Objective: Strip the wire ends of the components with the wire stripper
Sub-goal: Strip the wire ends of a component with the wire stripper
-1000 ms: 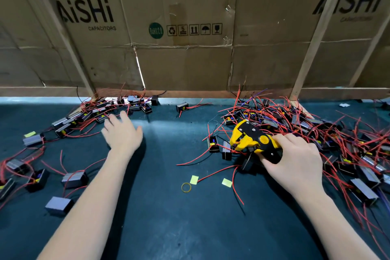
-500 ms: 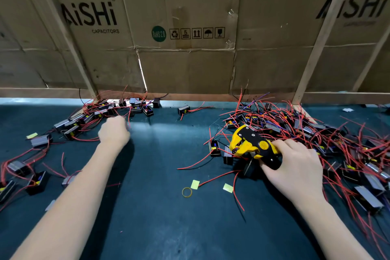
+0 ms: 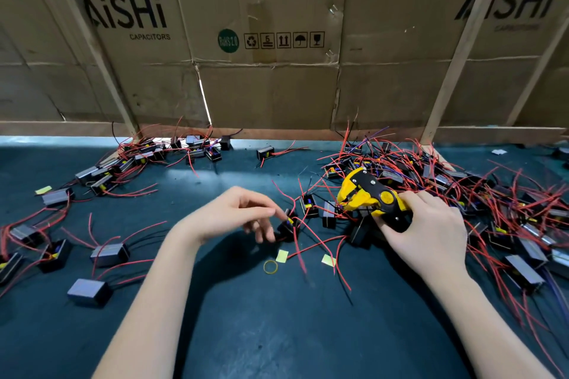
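Observation:
My right hand (image 3: pixel 428 231) grips the black handles of the yellow and black wire stripper (image 3: pixel 366 194), whose jaws point left over the edge of the right-hand pile. My left hand (image 3: pixel 228 218) hovers at the table's middle, fingers loosely spread. Its fingertips reach a small black component (image 3: pixel 288 226) with red wires and hold nothing. A big tangle of components with red wires (image 3: pixel 462 194) lies to the right, partly under my right hand. A second group of components (image 3: pixel 138 160) is spread over the far left.
The dark green mat (image 3: pixel 246 332) is bare near me. On it lie a yellow rubber band (image 3: pixel 270 266) and two yellow paper scraps (image 3: pixel 282 255). Loose grey-topped components (image 3: pixel 109 252) sit at the left. Cardboard panels with wooden battens (image 3: pixel 277 86) wall off the far edge.
My left hand has come back from the far-left pile to the middle and now reaches the small black component. My right hand and the stripper have stayed in place.

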